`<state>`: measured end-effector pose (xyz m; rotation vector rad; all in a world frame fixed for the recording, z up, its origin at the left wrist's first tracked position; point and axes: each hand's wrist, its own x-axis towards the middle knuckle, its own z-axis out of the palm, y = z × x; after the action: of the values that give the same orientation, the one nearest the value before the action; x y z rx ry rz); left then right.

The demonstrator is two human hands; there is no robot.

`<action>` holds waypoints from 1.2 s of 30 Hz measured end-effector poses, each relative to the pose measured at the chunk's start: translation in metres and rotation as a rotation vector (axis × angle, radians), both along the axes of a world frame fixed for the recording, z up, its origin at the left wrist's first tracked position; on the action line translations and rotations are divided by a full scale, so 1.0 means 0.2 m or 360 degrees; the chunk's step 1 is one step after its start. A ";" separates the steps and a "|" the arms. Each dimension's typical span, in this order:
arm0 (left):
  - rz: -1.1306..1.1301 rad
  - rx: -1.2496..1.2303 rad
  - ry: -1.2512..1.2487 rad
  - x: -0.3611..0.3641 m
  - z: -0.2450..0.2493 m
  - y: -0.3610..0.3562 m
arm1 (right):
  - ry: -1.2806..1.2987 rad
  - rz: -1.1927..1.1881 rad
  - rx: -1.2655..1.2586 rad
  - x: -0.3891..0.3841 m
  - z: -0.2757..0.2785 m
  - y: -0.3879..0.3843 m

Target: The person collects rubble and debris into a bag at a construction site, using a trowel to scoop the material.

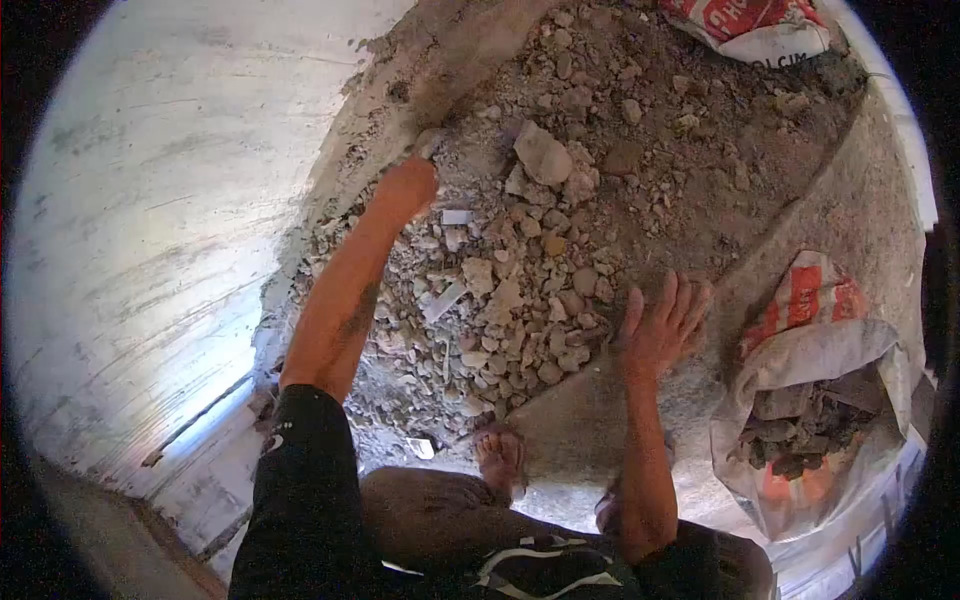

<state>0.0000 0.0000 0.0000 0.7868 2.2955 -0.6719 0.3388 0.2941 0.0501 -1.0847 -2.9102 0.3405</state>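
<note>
The left hand [408, 190] is curled tight, on what I cannot tell, over rubble [479, 277] spreading toward the right hand [662, 332], splayed wide perhaps for balance, beyond which a sack [738, 490] has its rim [815, 352] folded, seemingly keeping it open around dark chunks [790, 432].

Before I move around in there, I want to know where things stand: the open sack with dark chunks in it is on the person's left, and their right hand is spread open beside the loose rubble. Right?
The side is wrong: the head view shows the open sack with dark chunks on the person's right. The right hand is spread open beside the loose rubble.
</note>
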 end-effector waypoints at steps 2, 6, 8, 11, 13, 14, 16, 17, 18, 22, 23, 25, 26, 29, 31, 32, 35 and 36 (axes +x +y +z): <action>-0.0021 0.0094 -0.0191 0.02 0.06 -0.06 | -0.0123 -0.0051 -0.0014 0.01 0.06 -0.04; -0.0455 -0.0143 -0.0388 0.38 0.63 0.07 | 0.0097 -0.0027 -0.0059 0.03 0.08 -0.03; 0.0767 0.0257 -0.0416 0.49 0.85 0.15 | 0.0012 -0.0036 -0.0071 -0.01 0.10 -0.01; 0.0575 0.0239 -0.0446 0.58 0.91 0.01 | -0.0092 -0.0016 0.0034 0.00 0.06 0.00; 0.0450 0.0169 -0.0249 0.47 0.90 0.01 | -0.0049 0.0007 0.0025 -0.01 0.04 0.00; 0.0307 0.0079 -0.0056 0.38 0.87 0.03 | -0.0014 0.0007 0.0000 0.00 0.04 0.00; -0.0125 0.0206 -0.0054 0.13 0.42 -0.03 | -0.0020 -0.0019 0.0069 0.02 0.03 0.00; -0.0321 0.0265 -0.0050 0.08 0.28 0.03 | -0.0024 -0.0006 0.0087 0.01 0.02 -0.01; -0.0521 0.0324 -0.0032 0.03 0.15 0.10 | -0.0032 -0.0011 0.0130 -0.01 0.04 -0.01; 0.0334 0.0643 -0.0241 0.20 0.25 0.47 | 0.0013 -0.0017 -0.0034 -0.02 0.08 0.02; 0.0670 0.0620 -0.0428 0.22 0.35 0.48 | 0.0170 0.0004 -0.0005 -0.01 0.08 0.01; 0.0584 0.0551 -0.0363 0.30 0.37 0.45 | 0.0221 0.0050 0.0044 0.00 0.06 0.01; 0.0520 0.0443 -0.0308 0.29 0.37 0.40 | 0.0252 0.0105 0.0059 -0.03 0.02 0.00; 0.0856 0.0772 -0.0431 0.27 0.41 0.33 | 0.0542 0.0592 -0.0256 -0.44 0.05 -0.01; 0.0867 0.1047 -0.0381 0.24 0.30 0.24 | 0.0523 0.0522 -0.0655 -0.81 -0.06 0.03; 0.0707 0.0934 -0.0133 0.21 0.26 0.18 | 0.0403 0.0469 -0.0743 -0.99 -0.12 0.07; 0.0596 0.0526 -0.0052 0.16 0.32 0.23 | 0.0108 0.0383 -0.0902 -1.22 -0.36 0.05; 0.0525 0.0602 -0.0198 0.14 0.30 0.25 | -0.0089 0.0361 -0.0957 -1.24 -0.39 0.04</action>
<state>0.0288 0.0509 0.0592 0.5712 2.3892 -0.0390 0.0907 0.3025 -0.0271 -0.7939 -3.0594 1.2712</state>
